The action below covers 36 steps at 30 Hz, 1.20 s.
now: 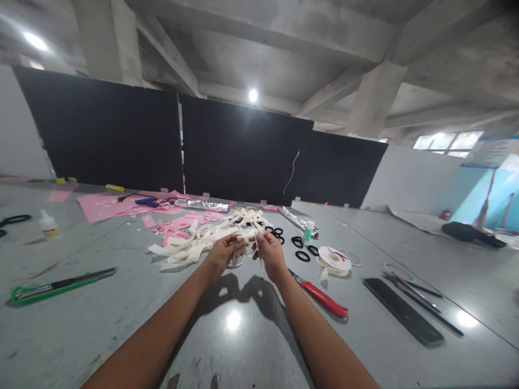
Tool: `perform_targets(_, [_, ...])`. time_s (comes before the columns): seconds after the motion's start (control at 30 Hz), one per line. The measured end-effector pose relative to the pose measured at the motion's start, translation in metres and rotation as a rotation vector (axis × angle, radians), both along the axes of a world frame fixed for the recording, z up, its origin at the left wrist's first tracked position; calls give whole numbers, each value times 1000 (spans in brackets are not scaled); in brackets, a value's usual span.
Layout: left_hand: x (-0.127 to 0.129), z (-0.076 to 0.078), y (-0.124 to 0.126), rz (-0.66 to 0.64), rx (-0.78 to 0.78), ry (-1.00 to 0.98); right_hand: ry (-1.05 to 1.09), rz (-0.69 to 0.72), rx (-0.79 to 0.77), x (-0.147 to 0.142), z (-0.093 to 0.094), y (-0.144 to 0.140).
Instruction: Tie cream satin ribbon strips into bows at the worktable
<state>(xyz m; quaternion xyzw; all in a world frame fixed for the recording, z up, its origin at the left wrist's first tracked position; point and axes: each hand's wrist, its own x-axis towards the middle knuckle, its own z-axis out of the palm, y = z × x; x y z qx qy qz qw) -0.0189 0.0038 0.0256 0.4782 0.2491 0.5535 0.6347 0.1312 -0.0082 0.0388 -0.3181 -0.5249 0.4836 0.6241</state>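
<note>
My left hand (pixel 225 254) and my right hand (pixel 270 253) are raised close together over the grey table, fingers pinched. Between them they hold a pale cream ribbon (pixel 242 243), its shape partly hidden by the fingers. Just behind and to the left lies a loose heap of cream ribbon strips (pixel 190 249). Several black rings (pixel 302 256) lie beyond and to the right of my right hand. Near them are a white spool of ribbon (pixel 334 260) and a glue stick (pixel 308 231) standing upright. A red-handled tool (pixel 324 299) lies beside my right forearm.
To the left lie a green box cutter (pixel 60 286) and a small glue bottle (pixel 49 224). Pink paper scraps (pixel 105 205), a blue glue gun (pixel 146 202) and foil-wrapped strips (pixel 206 205) are farther back. A dark flat bar (pixel 403 310) and tweezers (pixel 411 289) lie at right. Black panels (pixel 243 151) stand behind.
</note>
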Motion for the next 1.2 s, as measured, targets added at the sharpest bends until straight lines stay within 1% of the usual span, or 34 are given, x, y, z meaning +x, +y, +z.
perform_targets(0.1, [0,4,-8,-97,-36,-108,130,85,-81,-1,3,-3])
perform_targets(0.17, [-1,8,-14,-165,-73,-195,174,123,-116,-2,5,-7])
perform_targets(0.27, [-5,13,-20,-248,-128,-306,208,149,-162,-4,7,-10])
perform_targets(0.37, [-6,14,-19,-272,-120,-335,202,148,-159,-6,7,-9])
perform_targets(0.43, [-5,13,-15,-222,-92,-268,110,114,-81,-7,4,-8])
perform_targets(0.47, [-4,11,-12,-177,-77,-209,29,69,-14,-7,3,-7])
perform_targets(0.53, [-2,9,-7,-63,-37,-72,-185,-76,155,-7,0,-8])
perform_targets(0.6, [0,7,-3,46,44,69,-427,-226,339,-7,-3,-11])
perform_targets(0.63, [0,6,-2,89,97,122,-543,-269,425,-7,-3,-13])
perform_targets(0.7, [0,4,-1,146,200,195,-728,-290,558,-7,-3,-16])
perform_targets(0.77, [0,3,-1,173,263,228,-843,-271,622,-7,-3,-18])
perform_targets(0.83, [-1,1,-2,177,293,252,-885,-268,628,-7,-3,-17])
perform_targets(0.93, [0,-1,-5,170,311,263,-853,-284,580,-6,-7,-12])
perform_targets(1.0, [0,-1,-8,175,316,263,-798,-268,512,-5,-11,-6])
perform_targets(1.13, [-2,1,-13,205,342,354,-611,-156,345,-6,-18,3])
perform_targets(1.2, [-4,1,-12,215,367,449,-568,-183,320,-7,-19,4])
